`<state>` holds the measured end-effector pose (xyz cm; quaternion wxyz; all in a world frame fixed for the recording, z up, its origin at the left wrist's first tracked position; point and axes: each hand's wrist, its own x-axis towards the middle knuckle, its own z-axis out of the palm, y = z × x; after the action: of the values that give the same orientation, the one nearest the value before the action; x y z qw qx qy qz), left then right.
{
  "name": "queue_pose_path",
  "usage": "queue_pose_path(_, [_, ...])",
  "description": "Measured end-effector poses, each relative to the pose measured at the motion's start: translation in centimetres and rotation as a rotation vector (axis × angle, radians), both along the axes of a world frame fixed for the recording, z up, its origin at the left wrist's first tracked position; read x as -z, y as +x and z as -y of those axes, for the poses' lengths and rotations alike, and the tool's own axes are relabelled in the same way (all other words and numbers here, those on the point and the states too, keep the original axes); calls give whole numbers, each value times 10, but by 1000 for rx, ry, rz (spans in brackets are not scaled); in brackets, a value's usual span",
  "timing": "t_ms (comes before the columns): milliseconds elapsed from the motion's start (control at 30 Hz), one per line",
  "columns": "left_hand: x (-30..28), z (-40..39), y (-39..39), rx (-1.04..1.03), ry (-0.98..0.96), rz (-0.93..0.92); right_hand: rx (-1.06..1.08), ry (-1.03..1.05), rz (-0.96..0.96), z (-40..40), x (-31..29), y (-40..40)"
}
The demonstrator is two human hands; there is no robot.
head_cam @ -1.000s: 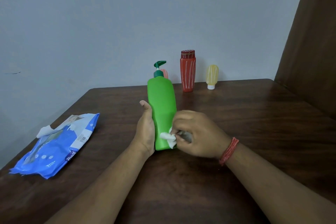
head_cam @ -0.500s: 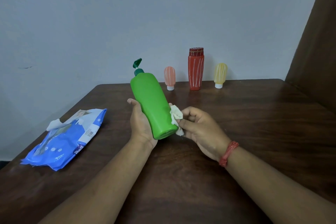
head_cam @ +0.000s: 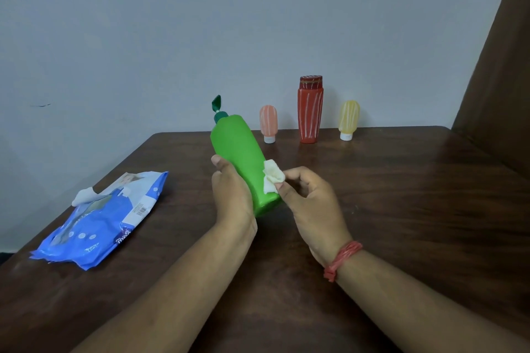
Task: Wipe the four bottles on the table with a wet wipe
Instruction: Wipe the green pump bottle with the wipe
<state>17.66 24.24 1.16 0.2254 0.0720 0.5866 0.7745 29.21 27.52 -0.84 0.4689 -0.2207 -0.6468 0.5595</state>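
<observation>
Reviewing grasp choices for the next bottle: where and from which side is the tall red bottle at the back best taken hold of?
Grip the red bottle round its straight body, below the darker cap, coming from the front. It stands upright by the wall, with the pink bottle and yellow bottle apart on either side, so a sideways wrap probably fits. The right hand would need to shift the wipe first.

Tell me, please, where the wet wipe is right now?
In the head view, near the centre: the right hand pinches the wipe against the green bottle.
</observation>
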Motion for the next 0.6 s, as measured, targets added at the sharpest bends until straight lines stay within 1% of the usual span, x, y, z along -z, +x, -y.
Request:
queue_pose_path(100, [6,-1,5,19,-23,-51,4,51,11,0,0,0])
queue_pose_path(167, [2,2,7,83,-29,-43,-6,53,19,0,0,1])
queue_pose_path(267, [-1,4,12,153,32,-34,-35,54,21,0,-2,2])
queue_pose_path(333, [3,4,13,196,45,-47,-40,96,59,-2,-2,3])
queue_pose_path(400, [4,5,11,260,68,-24,-18,163,85,-5,-3,4])
queue_pose_path(467, [1,6,9,346,127,37,5,237,98,-9,-6,6])
queue_pose_path(533, [0,7,7,416,195,127,18,361,128,-10,-9,8])
queue_pose_path(600, [0,9,8,449,233,175,51,493,152,-12,-10,10])
